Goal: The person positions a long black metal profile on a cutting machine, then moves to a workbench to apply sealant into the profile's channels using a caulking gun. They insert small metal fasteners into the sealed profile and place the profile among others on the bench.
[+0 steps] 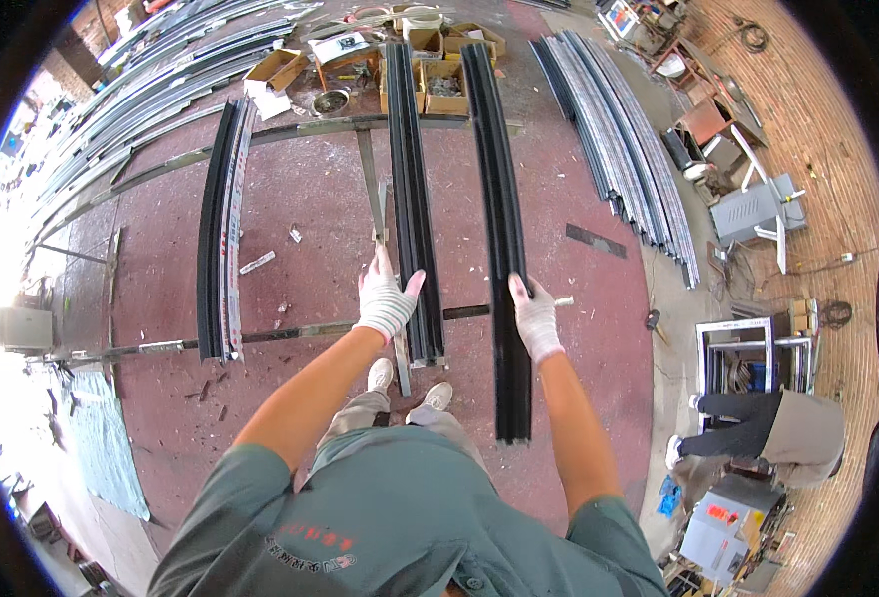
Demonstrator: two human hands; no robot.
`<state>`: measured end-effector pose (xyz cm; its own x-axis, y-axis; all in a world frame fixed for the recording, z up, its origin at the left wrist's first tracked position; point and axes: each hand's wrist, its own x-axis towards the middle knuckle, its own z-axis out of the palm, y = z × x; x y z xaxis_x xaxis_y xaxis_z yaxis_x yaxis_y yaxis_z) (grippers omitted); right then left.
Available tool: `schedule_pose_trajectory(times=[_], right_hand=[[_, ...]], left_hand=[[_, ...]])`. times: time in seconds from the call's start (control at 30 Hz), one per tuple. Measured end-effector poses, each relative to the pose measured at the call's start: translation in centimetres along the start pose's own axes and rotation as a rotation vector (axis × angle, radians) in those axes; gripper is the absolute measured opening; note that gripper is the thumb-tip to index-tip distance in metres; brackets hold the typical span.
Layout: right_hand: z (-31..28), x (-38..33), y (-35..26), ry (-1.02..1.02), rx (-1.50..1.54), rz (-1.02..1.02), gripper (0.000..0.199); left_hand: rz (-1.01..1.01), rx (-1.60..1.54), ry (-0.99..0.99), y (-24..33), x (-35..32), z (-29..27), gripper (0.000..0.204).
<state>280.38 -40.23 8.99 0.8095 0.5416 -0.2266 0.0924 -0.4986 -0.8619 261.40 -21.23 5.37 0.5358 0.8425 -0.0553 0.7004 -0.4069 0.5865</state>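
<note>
My left hand (pixel 388 301), in a white knit glove, lies at the left edge of the middle black metal profile (pixel 416 209). Its fingers are stretched out and spread, and the thumb touches the profile. My right hand (pixel 536 320), gloved the same way, is closed on another long black profile (pixel 496 179), with the thumb over its top face. This one lies to the right of the middle profile, a gap between them, and its near end reaches closer to me. The fingers' undersides are hidden.
Steel support rails (pixel 310 331) cross beneath the profiles. A black-and-white profile bundle (pixel 225 234) lies at left, a larger profile stack (pixel 614 149) at far right. Cardboard boxes (pixel 445 99) and a metal bowl (pixel 330 102) stand at the far end. Another person (pixel 793 433) bends over frames at right.
</note>
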Motion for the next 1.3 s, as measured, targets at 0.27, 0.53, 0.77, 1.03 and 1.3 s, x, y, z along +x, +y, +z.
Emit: schedule_pose_trajectory(times=[0.27,0.53,0.77,1.03,1.3], right_hand=[[10.5,11.5,0.6,-0.154,0.155,0.009,0.067],[14.1,9.7,1.8,-0.288,-0.004,-0.088,0.084],[16.7,9.3,0.8,-0.262,0.063,-0.061,0.069],[16.3,9.0,-1.3,-0.254,0.027,-0.008,0.067],[16.8,9.9,-0.6,-0.257,0.006,-0.056,0.067]], left_hand=[[0.088,0.058,0.116,-3.0,-2.4,4.4,0.061],[-0.013,0.025,0.107,-5.0,-4.9,3.1,0.06],[-0.021,-0.052,0.076,-7.2,-5.4,1.6,0.056],[-0.001,0.027,0.044,-7.3,-6.4,1.3,0.057],[0.118,0.076,0.153,-7.1,-7.7,1.9,0.054]])
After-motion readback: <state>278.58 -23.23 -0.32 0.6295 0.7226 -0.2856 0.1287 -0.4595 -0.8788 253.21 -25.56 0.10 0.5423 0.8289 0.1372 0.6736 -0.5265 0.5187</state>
